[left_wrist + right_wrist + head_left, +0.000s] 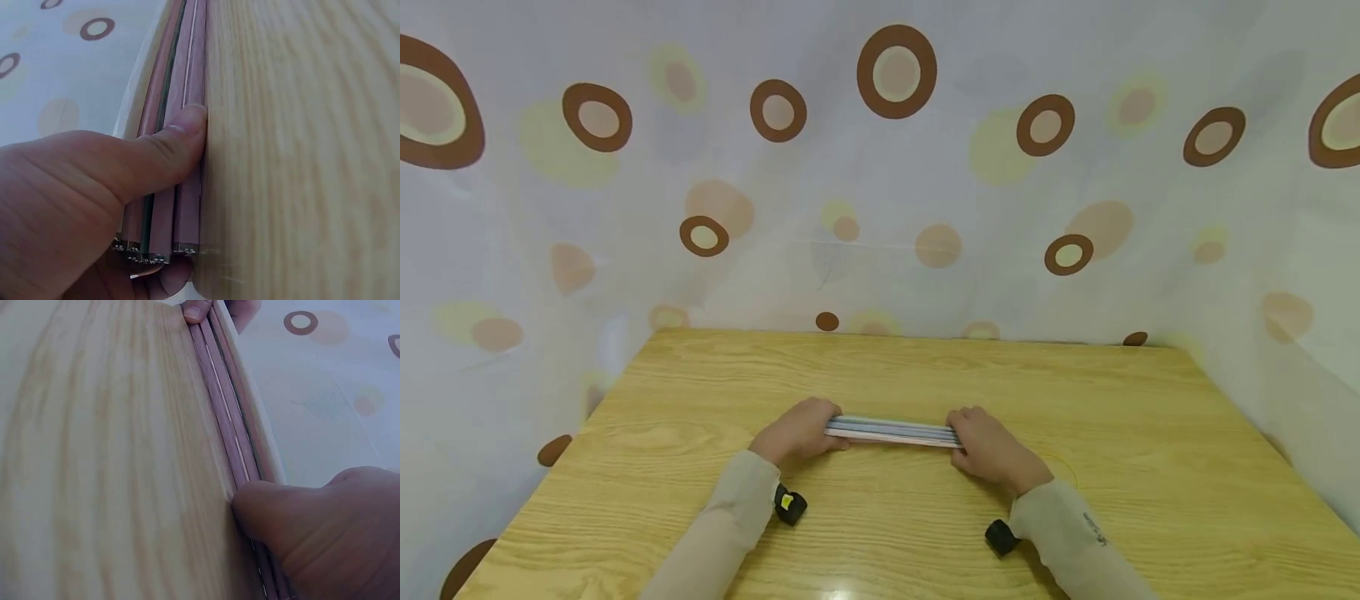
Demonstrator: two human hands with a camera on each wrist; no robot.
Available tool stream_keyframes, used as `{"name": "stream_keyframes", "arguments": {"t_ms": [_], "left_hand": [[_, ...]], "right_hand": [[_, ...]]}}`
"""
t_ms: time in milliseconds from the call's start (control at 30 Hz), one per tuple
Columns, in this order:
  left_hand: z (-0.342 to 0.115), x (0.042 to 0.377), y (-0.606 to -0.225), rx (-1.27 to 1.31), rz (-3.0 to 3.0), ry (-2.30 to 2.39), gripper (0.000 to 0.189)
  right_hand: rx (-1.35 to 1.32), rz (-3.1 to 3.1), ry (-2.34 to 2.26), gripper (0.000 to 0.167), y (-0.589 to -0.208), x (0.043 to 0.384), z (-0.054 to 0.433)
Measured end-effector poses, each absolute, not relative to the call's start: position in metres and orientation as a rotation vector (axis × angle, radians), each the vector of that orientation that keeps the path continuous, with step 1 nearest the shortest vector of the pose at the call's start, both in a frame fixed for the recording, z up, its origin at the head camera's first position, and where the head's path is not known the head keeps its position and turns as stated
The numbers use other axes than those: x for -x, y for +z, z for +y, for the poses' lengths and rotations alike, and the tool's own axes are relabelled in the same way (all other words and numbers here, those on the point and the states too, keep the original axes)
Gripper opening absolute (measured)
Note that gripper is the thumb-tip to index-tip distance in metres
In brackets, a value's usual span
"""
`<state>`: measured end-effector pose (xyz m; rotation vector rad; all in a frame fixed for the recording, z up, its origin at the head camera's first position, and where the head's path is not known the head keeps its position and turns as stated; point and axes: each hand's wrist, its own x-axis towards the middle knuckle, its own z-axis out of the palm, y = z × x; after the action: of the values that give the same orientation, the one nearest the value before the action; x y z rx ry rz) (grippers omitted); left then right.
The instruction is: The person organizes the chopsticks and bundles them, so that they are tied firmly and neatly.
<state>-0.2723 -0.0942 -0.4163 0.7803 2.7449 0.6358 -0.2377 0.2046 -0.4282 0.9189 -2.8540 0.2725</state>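
Note:
A stack of thin flat slabs [891,431], with pale, bluish and pinkish edges, lies sideways between my two hands. My left hand [803,427] grips its left end, the thumb [181,128] across the layered edges and the other fingers mostly hidden behind. Around the right end my right hand [988,442] holds on in the same way, its thumb [262,509] pressed over the edges. In the left wrist view, pinkish slabs [187,215] with a dark green layer among them end just below the thumb. The stack is low over the wooden table [880,517].
A patterned cloth [880,192] with brown rings hangs behind the table and along both sides. Small black devices sit at the left cuff [790,506] and the right cuff [1002,537]. Near the right wrist a thin yellow loop [1070,467] lies on the wood.

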Motion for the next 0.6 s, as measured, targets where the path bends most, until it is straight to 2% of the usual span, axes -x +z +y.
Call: {"name": "stream_keyframes", "arguments": {"t_ms": [167,600], "left_hand": [[-0.0918,0.2731,-0.417,-0.811,2.707,0.662,0.012],[-0.0924,0.2732,-0.4176,-0.91,2.726,0.45,0.021]], "right_hand": [[-0.888,-2.883,0.169,0.015,-0.4286,0.2377,0.2047],[-0.867,-2.937,0.309,0.01,-0.4311,0.2402,0.2067]]}}
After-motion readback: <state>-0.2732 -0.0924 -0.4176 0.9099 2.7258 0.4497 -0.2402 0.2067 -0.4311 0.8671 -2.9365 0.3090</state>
